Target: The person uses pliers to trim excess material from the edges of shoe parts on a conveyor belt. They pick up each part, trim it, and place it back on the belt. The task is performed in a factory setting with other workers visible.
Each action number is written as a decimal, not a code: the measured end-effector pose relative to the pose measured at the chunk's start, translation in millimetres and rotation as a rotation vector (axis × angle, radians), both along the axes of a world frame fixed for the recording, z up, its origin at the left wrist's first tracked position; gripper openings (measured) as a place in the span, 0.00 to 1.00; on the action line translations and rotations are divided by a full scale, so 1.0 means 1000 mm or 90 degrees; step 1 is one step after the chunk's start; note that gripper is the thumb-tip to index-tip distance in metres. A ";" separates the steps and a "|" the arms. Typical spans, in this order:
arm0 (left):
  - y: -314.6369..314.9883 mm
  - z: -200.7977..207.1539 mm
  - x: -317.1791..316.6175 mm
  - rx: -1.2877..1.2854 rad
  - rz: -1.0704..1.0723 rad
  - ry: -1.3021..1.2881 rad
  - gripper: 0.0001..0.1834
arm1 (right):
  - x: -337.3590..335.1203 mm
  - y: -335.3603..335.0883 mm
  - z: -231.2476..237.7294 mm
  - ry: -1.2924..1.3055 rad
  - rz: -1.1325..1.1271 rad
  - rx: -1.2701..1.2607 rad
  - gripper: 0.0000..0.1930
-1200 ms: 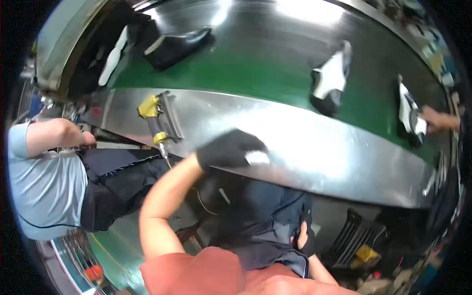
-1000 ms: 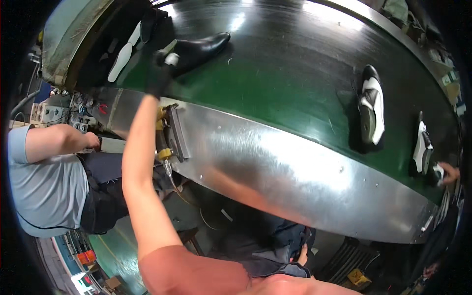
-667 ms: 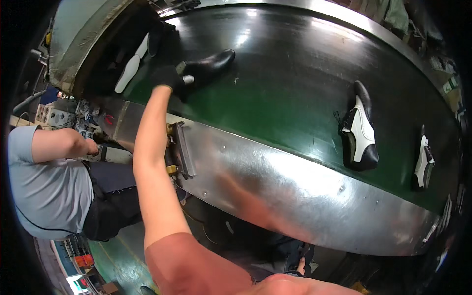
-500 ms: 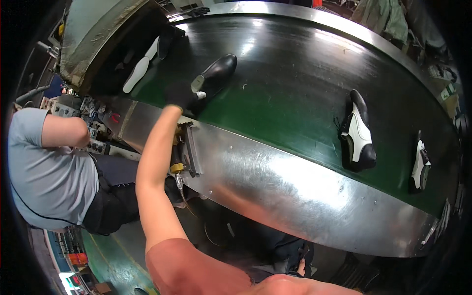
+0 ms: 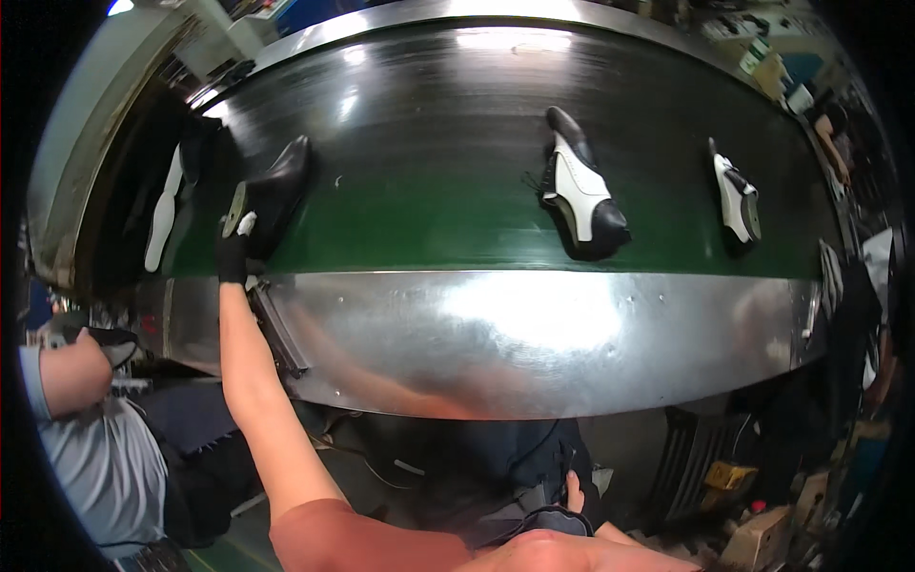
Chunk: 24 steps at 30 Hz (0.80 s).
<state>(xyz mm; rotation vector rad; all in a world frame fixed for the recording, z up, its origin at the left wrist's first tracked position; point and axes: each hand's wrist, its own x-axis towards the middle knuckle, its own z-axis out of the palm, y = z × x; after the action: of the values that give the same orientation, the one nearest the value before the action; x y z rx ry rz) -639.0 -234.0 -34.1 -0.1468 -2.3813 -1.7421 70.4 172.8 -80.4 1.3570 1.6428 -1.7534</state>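
My left hand [image 5: 233,255], in a dark glove with pale fingertips, reaches far out over the green belt. Its fingers are closed at the heel end of a black shoe [image 5: 278,186], where a greenish last top shows. The toe points away from me. Low in the picture, close to my body, part of my right hand [image 5: 575,491] shows with bent fingers against a dark thing I cannot make out. To the right on the belt lie a black and white lace-up shoe [image 5: 581,191] and, farther right, a second black and white shoe [image 5: 736,198].
A long white sole [image 5: 164,219] stands out by another dark shoe [image 5: 198,148] near the covered belt end at left. A metal ledge [image 5: 534,334] runs along the belt's near side. A co-worker in a grey shirt [image 5: 110,467] sits at lower left.
My view has turned, so the belt now lies level and its shoes appear farther left. My left hand stays at the black shoe's heel. The co-worker appears lower.
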 end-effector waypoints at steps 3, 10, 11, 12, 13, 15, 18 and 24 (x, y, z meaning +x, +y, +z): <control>0.098 0.035 0.043 -0.156 0.038 -0.039 0.30 | -0.004 -0.002 0.013 -0.009 -0.026 0.019 0.34; 0.174 -0.019 0.086 -0.141 0.197 0.089 0.29 | -0.017 0.010 0.018 -0.051 0.034 -0.019 0.36; 0.148 -0.032 0.078 -0.311 0.059 0.085 0.30 | -0.012 0.006 0.010 -0.030 0.047 -0.026 0.36; 0.203 -0.030 0.109 -0.472 0.093 0.220 0.35 | -0.006 0.007 0.004 -0.030 0.023 -0.012 0.36; 0.225 -0.004 0.128 -0.461 0.001 0.216 0.38 | -0.004 0.006 0.005 -0.025 0.002 -0.010 0.35; 0.222 0.015 0.141 -0.478 -0.108 0.203 0.42 | -0.001 0.003 0.010 -0.011 -0.019 -0.012 0.34; 0.196 0.010 0.125 -0.489 -0.161 0.191 0.46 | 0.012 -0.002 -0.003 0.050 -0.022 -0.048 0.32; 0.251 0.061 0.191 0.218 -0.249 -0.159 0.22 | 0.025 -0.006 -0.030 0.043 -0.040 -0.104 0.35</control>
<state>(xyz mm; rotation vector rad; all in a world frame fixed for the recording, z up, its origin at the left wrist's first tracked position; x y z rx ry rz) -447.9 16.6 27.4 -0.3872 -2.2801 -2.4516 95.3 166.6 -109.9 1.2999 1.4682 -1.9436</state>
